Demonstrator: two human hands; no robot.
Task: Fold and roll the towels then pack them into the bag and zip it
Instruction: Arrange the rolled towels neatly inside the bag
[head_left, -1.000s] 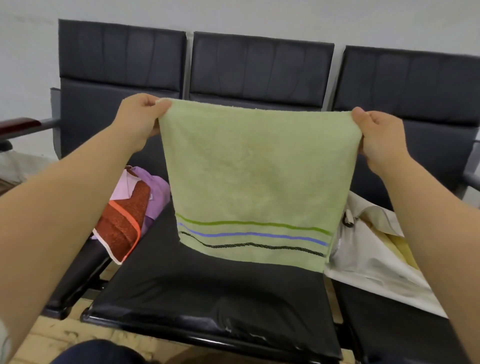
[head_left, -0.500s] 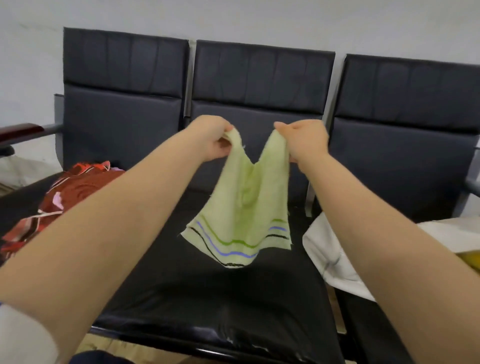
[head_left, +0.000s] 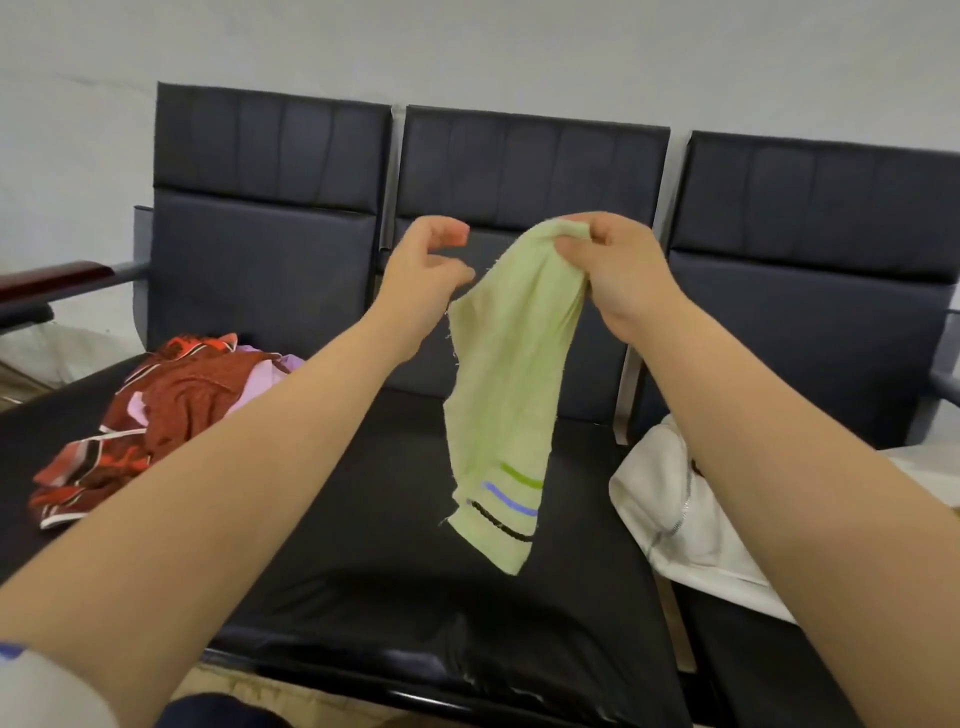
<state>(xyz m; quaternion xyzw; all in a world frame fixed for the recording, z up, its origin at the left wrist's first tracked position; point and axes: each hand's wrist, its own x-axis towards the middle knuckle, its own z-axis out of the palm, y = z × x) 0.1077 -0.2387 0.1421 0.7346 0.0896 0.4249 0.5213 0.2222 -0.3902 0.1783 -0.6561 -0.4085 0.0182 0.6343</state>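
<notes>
A person's right hand (head_left: 618, 270) pinches the bunched top of a pale green towel (head_left: 506, 395), fingers curled round the cloth, so it hangs doubled above the middle black seat (head_left: 363, 545). The left hand (head_left: 426, 270) hovers just left of the towel's edge, fingers loosely curved and apart from the thumb, gripping nothing. A heap of red and purple towels (head_left: 156, 410) lies on the left seat, a white bag (head_left: 670, 514) on the right. Held at one point only, the layers may slide askew or drop, spoiling the fold.
</notes>
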